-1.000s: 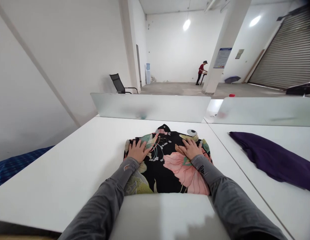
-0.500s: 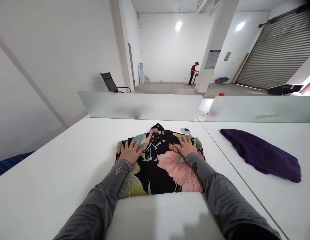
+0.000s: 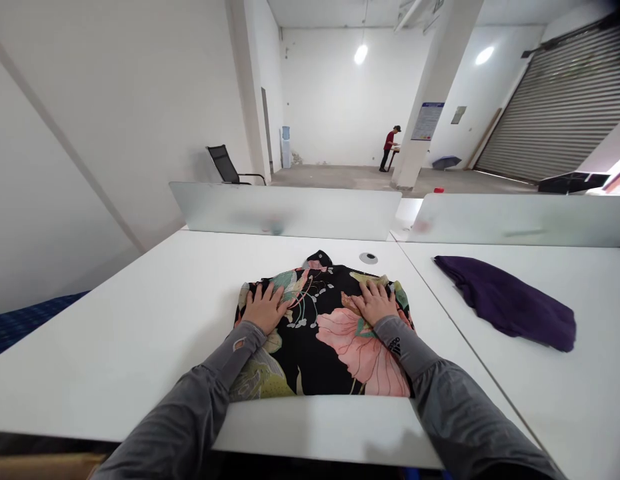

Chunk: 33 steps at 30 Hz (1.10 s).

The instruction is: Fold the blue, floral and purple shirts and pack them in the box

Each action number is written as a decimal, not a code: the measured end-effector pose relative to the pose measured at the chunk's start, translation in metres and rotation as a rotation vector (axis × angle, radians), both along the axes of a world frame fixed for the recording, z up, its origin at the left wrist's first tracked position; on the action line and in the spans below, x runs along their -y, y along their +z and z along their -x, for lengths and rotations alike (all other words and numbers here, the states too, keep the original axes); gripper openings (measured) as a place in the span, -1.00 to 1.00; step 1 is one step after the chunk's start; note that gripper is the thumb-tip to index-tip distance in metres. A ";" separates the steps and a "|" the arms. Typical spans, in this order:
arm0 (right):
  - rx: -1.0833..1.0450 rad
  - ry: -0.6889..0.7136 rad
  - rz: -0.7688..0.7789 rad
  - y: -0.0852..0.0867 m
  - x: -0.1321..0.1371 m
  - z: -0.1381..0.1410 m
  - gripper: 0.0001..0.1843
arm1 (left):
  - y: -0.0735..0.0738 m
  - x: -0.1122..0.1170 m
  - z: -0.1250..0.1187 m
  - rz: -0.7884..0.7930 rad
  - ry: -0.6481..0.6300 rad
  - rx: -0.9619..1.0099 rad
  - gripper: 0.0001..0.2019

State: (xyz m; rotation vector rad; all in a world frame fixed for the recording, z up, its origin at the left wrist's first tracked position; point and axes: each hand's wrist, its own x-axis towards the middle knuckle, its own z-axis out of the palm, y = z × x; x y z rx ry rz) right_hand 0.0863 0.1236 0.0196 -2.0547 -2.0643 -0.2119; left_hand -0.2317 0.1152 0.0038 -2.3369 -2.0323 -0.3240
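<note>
Both hands flat on floral garment

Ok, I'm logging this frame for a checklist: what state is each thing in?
Floral garment: folded, flat on the table.
Left hand: open, palm down on it.
Right hand: open, palm down on it.
Purple cloth: loosely heaped, untouched.
Roller shutter: down.

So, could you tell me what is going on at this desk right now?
A person in grey sleeves has both hands pressed flat on a folded black floral garment lying on the white desk. The left hand rests near its left edge, the right hand near its upper right. A purple cloth lies apart on the neighbouring desk. Far behind, another person in a red top stands by a pillar.
</note>
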 end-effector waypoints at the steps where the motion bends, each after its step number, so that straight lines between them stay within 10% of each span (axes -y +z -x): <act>1: -0.043 -0.010 -0.042 0.002 0.005 -0.004 -0.37 | 0.001 0.002 0.002 0.006 -0.003 0.009 -0.39; 5: -0.297 -0.179 -0.214 0.018 0.030 -0.049 -0.33 | 0.013 0.011 0.006 0.026 -0.012 0.044 -0.34; 9: -0.737 -0.340 0.045 0.024 0.061 -0.094 -0.28 | 0.031 0.028 -0.018 -0.079 -0.109 0.075 -0.34; 14: -1.447 -0.065 0.415 0.024 0.084 -0.069 -0.46 | 0.030 0.046 -0.081 -0.075 -0.381 0.095 -0.39; 18: -1.681 0.052 0.418 0.035 0.084 -0.039 -0.48 | 0.019 0.051 -0.100 -0.013 -0.381 0.117 -0.40; 27: -1.082 0.463 0.163 0.096 0.059 0.066 -0.51 | 0.039 0.134 -0.046 -0.127 -0.301 0.220 -0.61; 33: -0.485 0.470 0.122 0.067 0.050 0.199 -0.55 | 0.012 0.188 0.018 -0.334 -0.031 0.515 -0.72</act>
